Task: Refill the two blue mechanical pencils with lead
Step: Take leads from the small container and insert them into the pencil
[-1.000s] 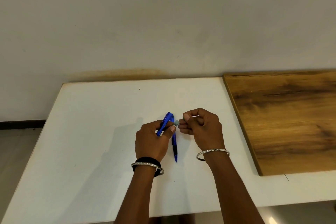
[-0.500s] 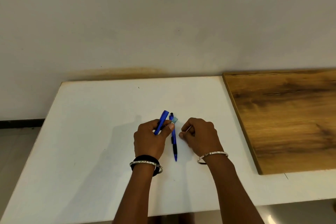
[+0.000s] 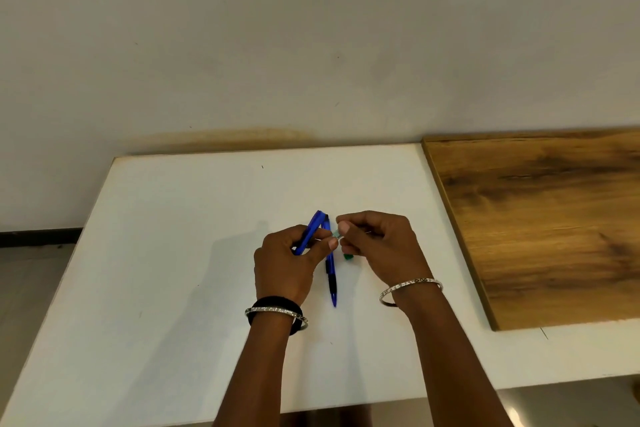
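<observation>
The left hand (image 3: 287,263) is curled round the held pencil (image 3: 311,232), gripping its lower half so that the free end slants up and away to the far right. The flat pencil (image 3: 331,282) lies on the white bench (image 3: 173,253) between the two wrists. Its tip points to the near side and its far end passes under the left thumb, close to the raised end of the held pencil.

The right hand (image 3: 377,246) has its fingers curled. Thumb and forefinger come together at a small pale piece (image 3: 336,236), which sits right against the left thumb tip. It looks like the lead holder, though it is too small to be sure. I cannot tell which hand bears it, nor whether a lead is already between the fingertips. A small green bit (image 3: 348,256), perhaps a cap, lies on the bench just under the right fingers. A wooden board (image 3: 536,218) rests on the bench to the right, well apart from the work.

As a judgement, the task is at an early stage. Lead seems to be in the course of being drawn out, and neither pencil shows any sign of having been filled. One pencil is untouched on the bench, so feeding lead into both and closing them up is left to do.
</observation>
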